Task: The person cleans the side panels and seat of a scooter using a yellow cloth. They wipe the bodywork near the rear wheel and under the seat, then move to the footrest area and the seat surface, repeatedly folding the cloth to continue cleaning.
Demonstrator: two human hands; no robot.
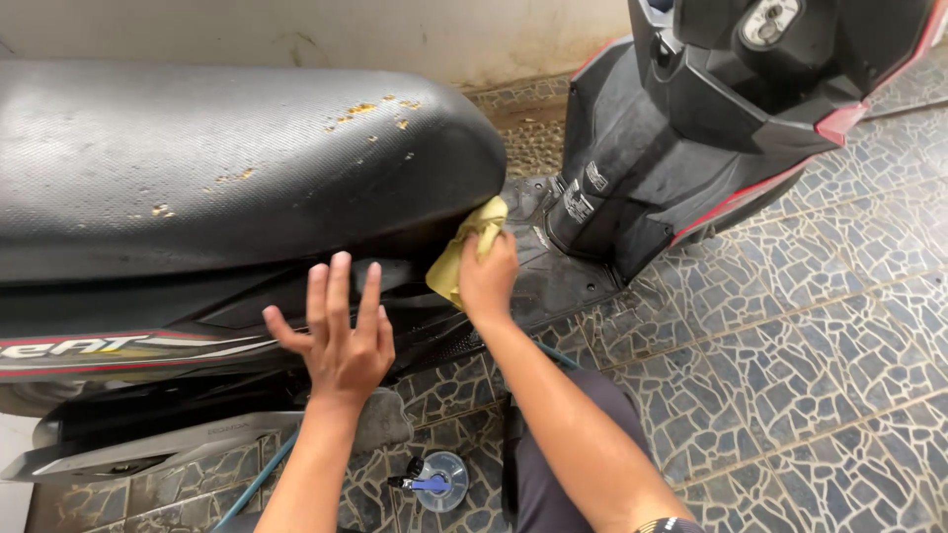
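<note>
right hand (487,279) clutches a yellow cloth (464,253) against the scooter (247,178) (under its seat); left hand (341,336) splayed flat, grasping nothing

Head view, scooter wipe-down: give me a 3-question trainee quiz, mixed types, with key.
1. True or false: the right hand grips a yellow cloth against the scooter body just below the front of the seat.
2. Multiple choice: the left hand is
A. holding a spray bottle
B. open, fingers spread, holding nothing
C. gripping the cloth
3. Fill in: on the tiled floor near the person's knee stands a small clear ____ with a blue part at its top.

Key: 1 true; 2 B; 3 container
</note>
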